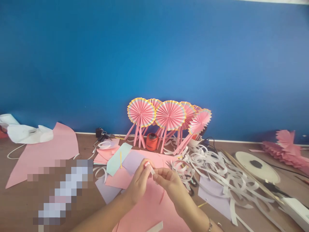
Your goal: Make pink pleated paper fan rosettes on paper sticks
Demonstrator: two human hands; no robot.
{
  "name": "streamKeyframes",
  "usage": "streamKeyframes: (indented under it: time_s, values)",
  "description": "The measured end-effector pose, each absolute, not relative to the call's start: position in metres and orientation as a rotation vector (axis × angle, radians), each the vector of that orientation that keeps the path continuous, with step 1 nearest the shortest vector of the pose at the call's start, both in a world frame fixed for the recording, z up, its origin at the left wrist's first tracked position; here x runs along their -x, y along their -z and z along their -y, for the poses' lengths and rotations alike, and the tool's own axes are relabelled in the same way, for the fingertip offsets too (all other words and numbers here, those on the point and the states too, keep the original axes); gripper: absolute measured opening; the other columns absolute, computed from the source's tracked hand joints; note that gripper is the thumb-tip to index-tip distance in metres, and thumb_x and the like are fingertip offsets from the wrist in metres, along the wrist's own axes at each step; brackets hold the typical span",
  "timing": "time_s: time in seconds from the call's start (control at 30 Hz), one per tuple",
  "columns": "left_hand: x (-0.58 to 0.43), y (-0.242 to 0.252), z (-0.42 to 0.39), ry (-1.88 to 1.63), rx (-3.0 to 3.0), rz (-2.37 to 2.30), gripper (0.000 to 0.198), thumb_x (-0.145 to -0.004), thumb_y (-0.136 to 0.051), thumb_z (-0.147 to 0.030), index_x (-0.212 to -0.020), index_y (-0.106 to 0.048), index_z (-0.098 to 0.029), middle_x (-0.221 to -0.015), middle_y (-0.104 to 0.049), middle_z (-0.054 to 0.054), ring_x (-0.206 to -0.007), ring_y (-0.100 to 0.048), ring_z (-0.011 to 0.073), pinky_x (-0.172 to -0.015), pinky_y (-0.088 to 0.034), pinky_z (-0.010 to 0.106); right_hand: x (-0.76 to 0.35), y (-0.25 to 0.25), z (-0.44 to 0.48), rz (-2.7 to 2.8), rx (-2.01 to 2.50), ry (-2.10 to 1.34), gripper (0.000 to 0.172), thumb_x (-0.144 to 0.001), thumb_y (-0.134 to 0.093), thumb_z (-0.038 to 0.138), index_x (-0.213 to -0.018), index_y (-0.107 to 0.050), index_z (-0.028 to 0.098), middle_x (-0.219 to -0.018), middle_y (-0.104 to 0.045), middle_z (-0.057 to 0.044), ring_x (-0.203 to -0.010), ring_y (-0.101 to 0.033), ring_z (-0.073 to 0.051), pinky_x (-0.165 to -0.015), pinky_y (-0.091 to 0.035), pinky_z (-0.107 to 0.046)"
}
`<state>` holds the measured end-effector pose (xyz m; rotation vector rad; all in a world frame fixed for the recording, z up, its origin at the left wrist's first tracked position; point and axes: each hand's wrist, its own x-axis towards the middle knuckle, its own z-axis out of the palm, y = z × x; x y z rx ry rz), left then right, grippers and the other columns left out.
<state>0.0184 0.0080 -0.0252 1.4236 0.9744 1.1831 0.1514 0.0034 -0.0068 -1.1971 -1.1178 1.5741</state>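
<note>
My left hand [139, 179] and my right hand [169, 184] meet above a large pink paper sheet [147, 207]. Between their fingertips is a small white paper strip [150, 168], pinched from both sides. Its lower end runs under my right thumb. Just behind my hands lie a lilac sheet [132, 162] and a mint green sheet [118, 158] on top of more pink paper. Scissor handles [191, 190] partly show to the right of my right hand, beside curled white strips.
Several pink pleated paper rosettes [170, 115] on stick legs lean against the blue wall [154, 58], near an orange-red roll [152, 141]. Tangled white strips [217, 167], a round cream disc [257, 167] and a white power strip [295, 209] are right. Pink paper [50, 158] lies left.
</note>
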Motion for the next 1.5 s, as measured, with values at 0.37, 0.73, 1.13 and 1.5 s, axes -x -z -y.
streamKeyframes:
  time_s: [0.37,0.73,1.13,1.5]
  values:
    - [-0.017,0.026,-0.011,-1.181,-1.425,-0.965,0.033,-0.095,-0.028,-0.043,-0.077,-0.046,-0.022,-0.075,-0.044,-0.001,-0.069,-0.039,0.0166,-0.07,-0.036,0.029,-0.152,0.012,0.003,1.232,1.177,-1.475,0.033,-0.072,-0.07,0.043,-0.094,-0.065,0.018,-0.068,-0.06,0.0,-0.069,-0.054,-0.016,-0.064,-0.04,-0.028]
    - [-0.011,0.03,-0.012,-1.159,-1.365,-0.926,0.035,-0.097,-0.026,-0.042,-0.091,-0.055,-0.022,-0.1,-0.056,0.005,-0.094,-0.049,0.0194,-0.085,-0.037,0.031,-0.157,0.016,-0.005,1.071,1.192,-1.536,0.047,-0.063,-0.077,0.041,-0.093,-0.046,0.023,-0.062,-0.061,0.004,-0.064,-0.053,-0.016,-0.065,-0.035,-0.028]
    - [-0.01,0.028,-0.015,-1.222,-1.422,-0.903,0.033,-0.097,-0.026,-0.039,-0.082,-0.05,-0.022,-0.084,-0.048,0.003,-0.087,-0.047,0.0187,-0.086,-0.037,0.03,-0.159,0.01,-0.003,1.153,1.197,-1.588,0.037,-0.067,-0.074,0.04,-0.088,-0.05,0.021,-0.057,-0.057,0.005,-0.062,-0.052,-0.014,-0.067,-0.038,-0.03]
    - [-0.013,0.029,-0.014,-1.206,-1.344,-0.922,0.032,-0.097,-0.028,-0.036,-0.079,-0.051,-0.022,-0.082,-0.049,0.001,-0.085,-0.045,0.0175,-0.083,-0.035,0.028,-0.157,0.024,-0.005,1.127,1.126,-1.597,0.044,-0.065,-0.077,0.039,-0.09,-0.046,0.022,-0.057,-0.054,0.008,-0.06,-0.049,-0.013,-0.061,-0.032,-0.026]
